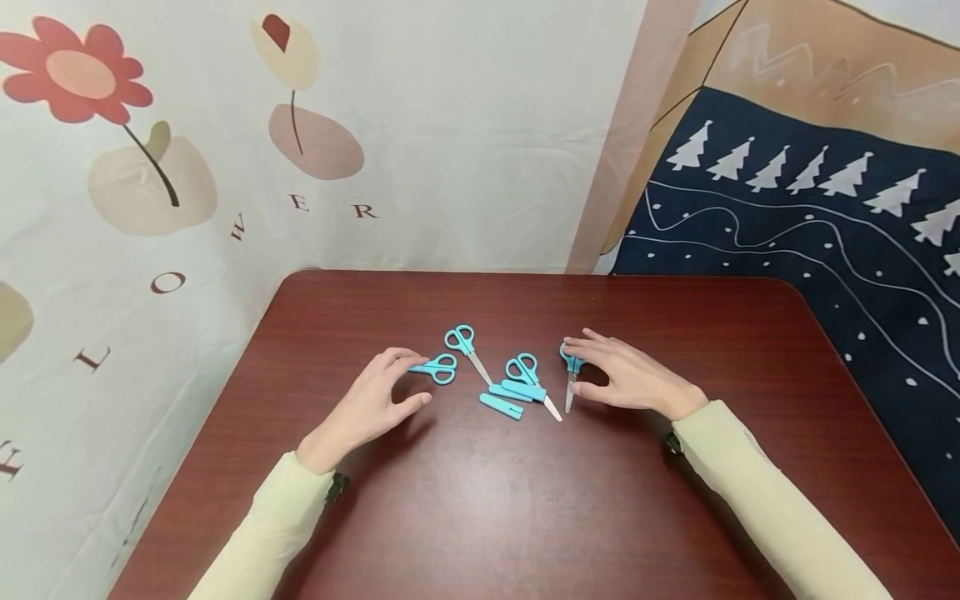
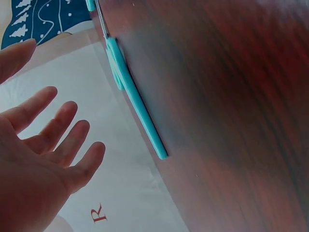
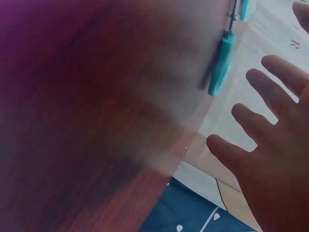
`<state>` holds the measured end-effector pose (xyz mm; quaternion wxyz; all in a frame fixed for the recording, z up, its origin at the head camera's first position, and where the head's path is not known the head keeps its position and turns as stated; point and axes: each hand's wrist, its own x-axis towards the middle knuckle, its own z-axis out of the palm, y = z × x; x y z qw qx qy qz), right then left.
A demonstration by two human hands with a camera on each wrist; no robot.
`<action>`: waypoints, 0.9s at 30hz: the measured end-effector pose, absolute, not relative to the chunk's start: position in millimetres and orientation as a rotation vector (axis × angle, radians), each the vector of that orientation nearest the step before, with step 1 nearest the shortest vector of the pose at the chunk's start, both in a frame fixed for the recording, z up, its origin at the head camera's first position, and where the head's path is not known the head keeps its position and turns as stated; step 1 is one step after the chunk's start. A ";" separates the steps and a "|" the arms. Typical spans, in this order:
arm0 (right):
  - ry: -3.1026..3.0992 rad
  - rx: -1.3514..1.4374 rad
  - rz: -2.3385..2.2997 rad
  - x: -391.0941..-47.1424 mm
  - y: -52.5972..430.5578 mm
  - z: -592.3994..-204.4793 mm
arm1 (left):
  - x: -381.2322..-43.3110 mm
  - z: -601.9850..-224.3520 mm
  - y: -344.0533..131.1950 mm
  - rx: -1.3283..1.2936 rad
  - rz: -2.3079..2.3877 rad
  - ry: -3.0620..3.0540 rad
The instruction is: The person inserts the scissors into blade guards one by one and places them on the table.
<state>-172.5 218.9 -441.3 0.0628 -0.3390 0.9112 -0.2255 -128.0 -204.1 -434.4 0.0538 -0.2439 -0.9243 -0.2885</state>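
Teal-handled scissors lie on the brown table. My left hand (image 1: 367, 408) hovers with fingers spread beside the leftmost scissors (image 1: 442, 369), whose blades the fingers hide in the head view. In the left wrist view, a gap shows between the left hand (image 2: 46, 145) and a teal handle (image 2: 140, 108) seen edge-on. My right hand (image 1: 630, 371) is over the rightmost scissors (image 1: 569, 387), partly covering their handle. Its fingers are apart and hold nothing in the right wrist view, where the right hand (image 3: 270, 130) is beside a teal handle (image 3: 222, 65).
Between the hands lie upper scissors (image 1: 465, 342), middle scissors (image 1: 522, 367) with blade tips showing, and several teal blade covers, one cover (image 1: 500, 406) nearest the front. The table (image 1: 480, 517) meets a printed cloth (image 1: 480, 167) at its back edge.
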 end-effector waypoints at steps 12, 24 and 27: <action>2.711 -0.990 -0.612 -182.5 218.7 -450.6 | -120.4 -434.7 -196.2 -0.782 -0.858 -2.814; 2.719 -1.058 -0.585 -177.7 227.2 -450.0 | -120.2 -436.6 -189.9 -0.808 -0.882 -2.830; 2.667 -1.094 -0.612 -180.7 225.2 -448.6 | -121.1 -437.7 -186.6 -0.825 -0.893 -2.829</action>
